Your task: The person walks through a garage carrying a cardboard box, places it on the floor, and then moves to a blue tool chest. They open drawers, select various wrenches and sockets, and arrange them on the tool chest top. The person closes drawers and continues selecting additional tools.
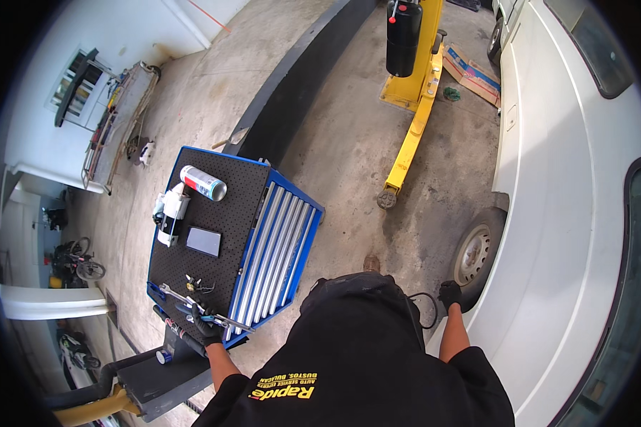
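Observation:
My left hand (205,327), in a black glove, is at the near corner of a blue tool cart (167,267). Its fingers are curled around wrenches (236,326), whose metal ends stick out past the cart's edge. Another open-ended wrench (174,292) and small metal pieces (198,284) lie close by on the black perforated top. On the other side, my right hand (449,293), also gloved, is closed beside the front wheel (473,255) of a white van (555,213). What it holds, if anything, is hidden. A black cable (432,311) loops between that hand and my body.
A spray can (204,183), a white bottle or cloth bundle (171,210) and a dark tablet-like device (204,241) rest on the cart. Ahead, a yellow lift arm (414,146) reaches low over the concrete floor from its post. A dark ramp-like beam (285,78) runs beyond the cart.

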